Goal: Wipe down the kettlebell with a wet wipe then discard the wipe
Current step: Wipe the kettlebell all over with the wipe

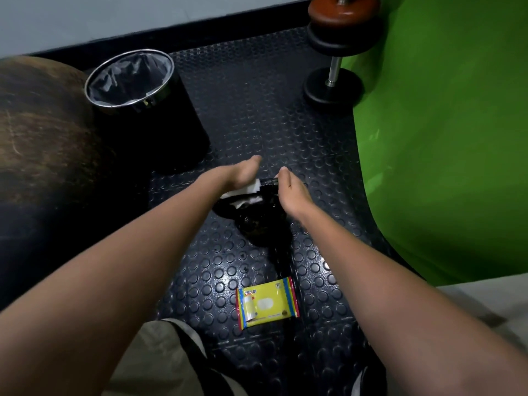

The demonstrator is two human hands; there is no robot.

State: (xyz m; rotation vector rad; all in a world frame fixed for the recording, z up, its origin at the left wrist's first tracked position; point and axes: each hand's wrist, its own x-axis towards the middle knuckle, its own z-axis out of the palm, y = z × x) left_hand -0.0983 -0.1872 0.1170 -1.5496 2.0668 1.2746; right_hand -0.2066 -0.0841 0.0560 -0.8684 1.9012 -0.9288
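Studded rubber floor: I see left hand pressing a wipe onto the kettlebell; right hand steadies it, fingers hidden, grip unclear.

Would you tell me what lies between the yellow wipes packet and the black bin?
In the head view, the black kettlebell, with the left hand pressing a white wipe on it.

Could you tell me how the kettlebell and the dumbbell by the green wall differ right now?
The kettlebell lies between both hands, the left hand holding a white wipe on it; the dumbbell stands untouched farther off. The kettlebell is all black; the dumbbell has a silver bar. Both rest on the studded floor mat.
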